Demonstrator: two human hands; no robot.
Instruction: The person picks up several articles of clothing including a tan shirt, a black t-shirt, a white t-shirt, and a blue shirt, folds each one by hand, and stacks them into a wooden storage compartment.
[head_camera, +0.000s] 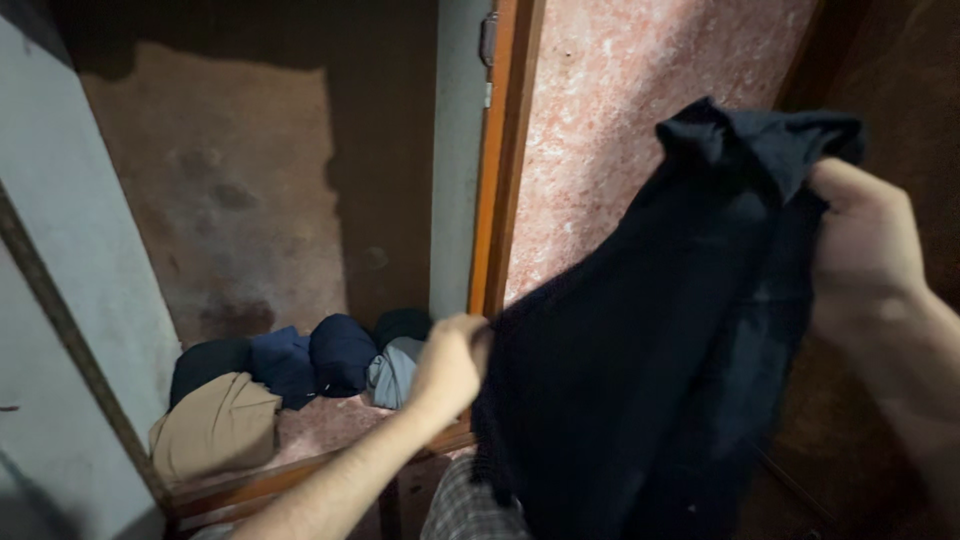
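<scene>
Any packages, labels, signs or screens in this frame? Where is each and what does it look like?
None in view. Only a dark garment held up by the left hand and right hand, plus rolled clothes on a cupboard shelf.

Rolled clothes (300, 375) lie on the shelf (330, 425), left of the garment (650, 380).
</scene>
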